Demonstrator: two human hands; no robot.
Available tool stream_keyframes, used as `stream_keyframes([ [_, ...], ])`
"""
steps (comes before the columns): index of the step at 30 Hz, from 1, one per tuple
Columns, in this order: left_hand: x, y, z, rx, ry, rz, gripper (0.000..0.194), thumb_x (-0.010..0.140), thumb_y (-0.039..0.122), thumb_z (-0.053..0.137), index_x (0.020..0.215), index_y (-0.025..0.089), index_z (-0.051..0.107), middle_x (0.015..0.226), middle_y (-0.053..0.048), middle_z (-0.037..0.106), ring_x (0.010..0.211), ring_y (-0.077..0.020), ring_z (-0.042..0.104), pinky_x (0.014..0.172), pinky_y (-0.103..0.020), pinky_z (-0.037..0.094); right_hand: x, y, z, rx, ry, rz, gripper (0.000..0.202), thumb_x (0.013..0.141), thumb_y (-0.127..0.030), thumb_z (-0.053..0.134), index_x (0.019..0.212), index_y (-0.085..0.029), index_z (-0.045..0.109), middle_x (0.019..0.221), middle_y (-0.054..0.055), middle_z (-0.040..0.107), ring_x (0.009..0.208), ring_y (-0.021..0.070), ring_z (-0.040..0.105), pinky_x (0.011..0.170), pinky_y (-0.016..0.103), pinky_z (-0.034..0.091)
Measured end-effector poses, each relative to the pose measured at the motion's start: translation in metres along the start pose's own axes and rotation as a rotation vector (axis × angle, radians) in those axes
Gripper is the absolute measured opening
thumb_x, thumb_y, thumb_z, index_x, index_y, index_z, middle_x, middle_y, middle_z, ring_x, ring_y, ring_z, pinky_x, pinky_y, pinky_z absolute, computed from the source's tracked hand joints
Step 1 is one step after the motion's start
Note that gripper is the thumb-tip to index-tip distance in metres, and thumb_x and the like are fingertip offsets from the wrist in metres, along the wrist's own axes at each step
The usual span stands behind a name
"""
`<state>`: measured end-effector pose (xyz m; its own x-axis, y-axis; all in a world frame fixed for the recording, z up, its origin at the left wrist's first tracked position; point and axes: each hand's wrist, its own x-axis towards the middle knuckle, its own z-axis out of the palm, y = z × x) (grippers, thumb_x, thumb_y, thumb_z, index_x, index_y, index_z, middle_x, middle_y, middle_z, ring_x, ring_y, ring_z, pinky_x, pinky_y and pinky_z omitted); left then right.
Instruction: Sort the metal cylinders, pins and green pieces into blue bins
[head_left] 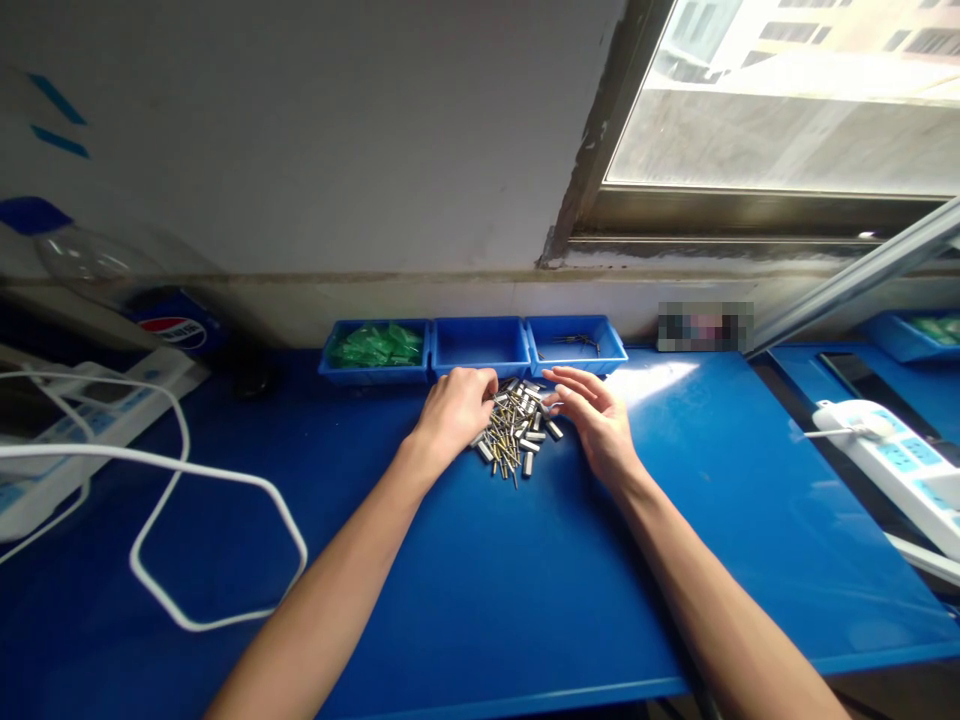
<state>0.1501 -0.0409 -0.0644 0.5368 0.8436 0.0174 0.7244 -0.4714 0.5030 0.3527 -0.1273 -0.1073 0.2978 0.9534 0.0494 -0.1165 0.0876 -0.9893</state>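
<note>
A heap of small metal pieces [517, 430] lies on the blue table, mixing thin gold-and-silver rods that look like drill bits with short silver block-like pieces. At the heap's left edge is my left hand [456, 412], its fingers curled in and thumb pressed close; whatever is in its fingertips is hidden. My right hand [598, 422] sits at the right edge with fingers stretched and apart, the fingertips close to the pieces. Behind the heap stand three blue bins: a left bin [375, 376] with green packets [379, 345], a middle bin [480, 366], and a right bin [579, 362] with a few thin rods [581, 343].
A white cable [217, 468] loops over the table [480, 600] at left, near a power strip [142, 400] and a large Pepsi bottle [169, 320]. Another power strip [900, 465] lies at right, beyond a gap. Wall and window [787, 140] rise behind the bins.
</note>
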Motion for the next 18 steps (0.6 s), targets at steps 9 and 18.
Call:
stream_keyframes([
  [9, 0.000, 0.000, -0.002, -0.078, 0.070, 0.015, 0.019, 0.087, 0.009, 0.065, 0.096, 0.021, 0.076, 0.090, -0.006, 0.079, 0.084, -0.0235, 0.074, 0.079, -0.033, 0.055, 0.000, 0.001, 0.000, 0.039, 0.002, 0.021, 0.027, 0.087, -0.042, 0.083, 0.110, -0.027, 0.078, 0.114, 0.005, 0.080, 0.079, 0.0166, 0.068, 0.078, 0.034, 0.057],
  [18, -0.002, 0.009, -0.013, -0.526, 0.104, 0.196, 0.015, 0.089, 0.015, 0.070, 0.102, 0.020, 0.074, 0.089, -0.002, 0.081, 0.084, -0.0181, 0.078, 0.082, -0.028, 0.062, -0.001, 0.001, -0.001, -0.006, -0.008, 0.037, 0.030, 0.086, -0.045, 0.083, 0.110, -0.027, 0.077, 0.091, 0.001, 0.079, 0.073, 0.0166, 0.065, 0.078, 0.035, 0.057],
])
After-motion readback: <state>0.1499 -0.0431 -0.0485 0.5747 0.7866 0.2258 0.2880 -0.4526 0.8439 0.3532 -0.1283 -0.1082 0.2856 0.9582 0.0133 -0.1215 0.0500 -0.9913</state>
